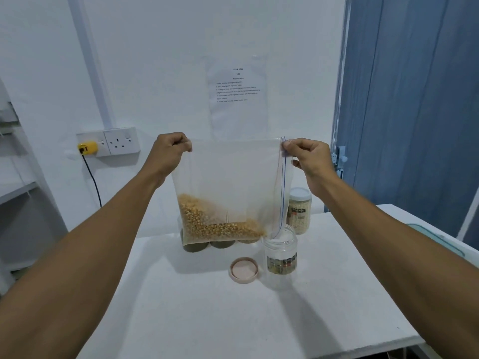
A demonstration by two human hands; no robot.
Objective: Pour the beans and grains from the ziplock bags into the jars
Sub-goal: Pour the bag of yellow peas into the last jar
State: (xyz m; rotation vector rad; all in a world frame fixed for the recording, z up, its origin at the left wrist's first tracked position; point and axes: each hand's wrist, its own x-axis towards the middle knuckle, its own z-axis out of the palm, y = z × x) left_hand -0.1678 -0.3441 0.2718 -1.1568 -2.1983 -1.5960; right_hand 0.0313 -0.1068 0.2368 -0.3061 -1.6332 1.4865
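I hold a clear ziplock bag [233, 177] up over the white table [207, 307], turned sideways so its zip edge runs down the right side. My left hand [169, 149] pinches the top left corner. My right hand [309, 158] pinches the top right corner by the zip. Yellow corn kernels [207, 221] lie heaped in the bag's lower left. The bag's lower right corner hangs at the mouth of an open clear jar [281, 255] with a printed label. The jar's pink lid [243, 270] lies upturned to its left.
A closed jar of pale grains [299, 211] stands behind the open jar. Several dark-filled jars [197, 246] sit behind the bag, mostly hidden. A wall socket with a yellow plug [88, 147] is at left. A blue curtain [414, 99] hangs at right.
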